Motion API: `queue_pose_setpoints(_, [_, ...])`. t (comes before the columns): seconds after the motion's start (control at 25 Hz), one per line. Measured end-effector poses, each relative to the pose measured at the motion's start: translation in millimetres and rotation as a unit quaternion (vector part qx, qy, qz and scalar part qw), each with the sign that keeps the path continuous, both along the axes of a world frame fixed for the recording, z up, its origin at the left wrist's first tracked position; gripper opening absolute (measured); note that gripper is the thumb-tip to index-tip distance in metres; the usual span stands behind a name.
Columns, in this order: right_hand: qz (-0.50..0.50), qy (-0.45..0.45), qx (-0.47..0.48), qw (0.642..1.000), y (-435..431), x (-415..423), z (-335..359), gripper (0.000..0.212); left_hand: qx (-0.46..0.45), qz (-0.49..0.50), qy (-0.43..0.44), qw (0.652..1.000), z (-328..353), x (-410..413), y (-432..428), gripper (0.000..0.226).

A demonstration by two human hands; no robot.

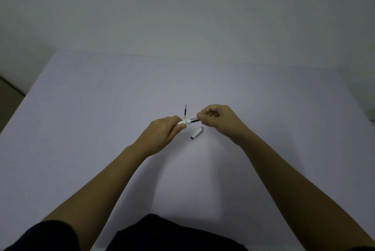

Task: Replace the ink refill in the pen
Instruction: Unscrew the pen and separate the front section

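My left hand (164,132) grips the white barrel of the pen (185,122), held roughly level above the table. My right hand (218,119) pinches the pen's dark grip end (195,120) between thumb and fingers. A thin ink refill (185,111), dark with a yellowish lower end, lies on the table just behind the pen and points away from me. The white pen cap (196,133), with a grey tip, lies on the table below and between my hands.
The pale lavender table (101,118) spreads wide around my hands and ends at a white wall (182,17) behind. Its left edge (26,96) drops to a brown floor. My dark clothing shows at the bottom.
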State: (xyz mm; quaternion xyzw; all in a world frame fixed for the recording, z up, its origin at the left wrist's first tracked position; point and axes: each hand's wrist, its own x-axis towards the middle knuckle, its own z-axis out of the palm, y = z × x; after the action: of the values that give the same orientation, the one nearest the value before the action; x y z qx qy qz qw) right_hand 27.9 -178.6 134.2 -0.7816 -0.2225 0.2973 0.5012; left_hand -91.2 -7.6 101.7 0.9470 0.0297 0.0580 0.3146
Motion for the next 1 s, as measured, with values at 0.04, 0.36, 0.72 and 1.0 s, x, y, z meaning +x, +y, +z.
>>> queue_pose_setpoints(0.04, [0.003,0.005,0.019,1.0,0.0,0.8,0.6,0.007,-0.002,0.004,0.001,1.0,-0.6,0.1,-0.1,0.03])
queue_pose_setpoints(0.36, [-0.029,-0.034,-0.017,0.999,2.7,0.8,-2.7,0.009,-0.019,0.025,0.001,0.999,-3.2,2.3,-0.6,0.03])
queue_pose_setpoints(0.72, [-0.073,0.086,0.134,0.984,3.1,3.1,-7.2,0.019,-0.073,0.057,-0.004,0.996,-10.2,-1.3,0.6,0.023])
queue_pose_setpoints(1.0, [-0.286,0.22,0.24,0.901,10.7,26.8,-54.8,0.01,-0.153,0.11,0.025,0.982,-44.1,-3.0,0.2,0.025])
